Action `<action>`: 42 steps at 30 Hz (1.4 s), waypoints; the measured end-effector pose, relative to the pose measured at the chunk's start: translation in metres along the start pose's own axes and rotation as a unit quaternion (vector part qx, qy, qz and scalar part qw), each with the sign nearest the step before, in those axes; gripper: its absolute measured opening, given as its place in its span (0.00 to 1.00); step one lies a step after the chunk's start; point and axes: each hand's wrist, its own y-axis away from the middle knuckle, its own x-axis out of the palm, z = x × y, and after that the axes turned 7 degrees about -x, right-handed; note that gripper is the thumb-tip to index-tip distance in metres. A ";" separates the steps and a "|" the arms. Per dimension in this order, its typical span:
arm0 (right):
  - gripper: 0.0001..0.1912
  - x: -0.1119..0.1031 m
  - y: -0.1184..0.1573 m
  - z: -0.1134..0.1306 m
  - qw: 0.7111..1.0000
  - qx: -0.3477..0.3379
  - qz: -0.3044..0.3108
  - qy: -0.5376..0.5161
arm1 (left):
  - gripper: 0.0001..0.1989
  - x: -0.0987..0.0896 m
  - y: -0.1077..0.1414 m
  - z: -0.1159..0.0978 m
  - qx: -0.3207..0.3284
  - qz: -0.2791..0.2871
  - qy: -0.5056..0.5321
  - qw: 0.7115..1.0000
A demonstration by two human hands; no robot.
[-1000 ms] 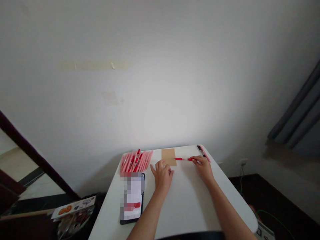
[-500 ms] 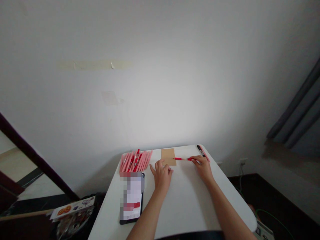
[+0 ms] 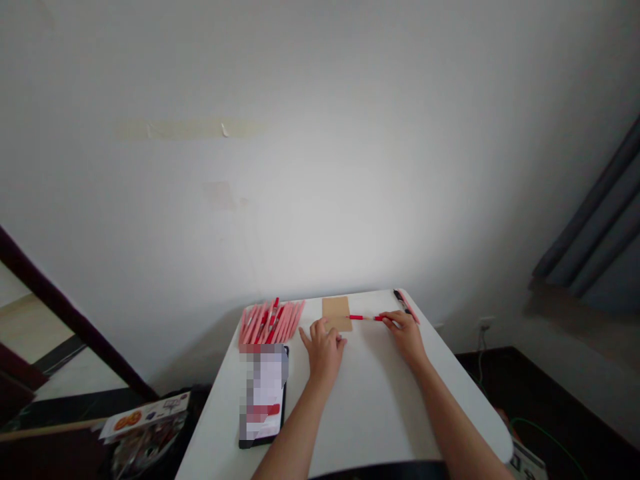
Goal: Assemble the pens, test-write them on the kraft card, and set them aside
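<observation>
A small brown card lies on the white table. My left hand rests at its lower edge, fingers apart and fingertips touching it, with nothing gripped. My right hand pinches the right end of a thin red pen with a pale middle section. That pen lies level, and its left tip reaches the card's right part. Just beyond my right hand are a black pen and a pink strip beside it.
On the table's left sits a row of several pink and red pens. A phone with a blurred screen lies nearer me. The wall rises behind the table. A bin with a box on top stands at lower left.
</observation>
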 end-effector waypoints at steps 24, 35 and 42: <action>0.12 -0.001 0.001 0.003 0.999 0.009 0.045 0.013 | 0.10 -0.009 -0.002 0.001 0.003 -0.029 0.082 0.996; 0.12 -0.001 0.001 0.006 0.999 0.004 0.045 0.003 | 0.06 -0.014 -0.002 -0.003 0.007 -0.028 0.090 0.996; 0.12 -0.002 0.000 0.001 0.999 0.017 0.031 0.001 | 0.06 -0.014 -0.004 0.001 -0.009 -0.032 0.078 0.996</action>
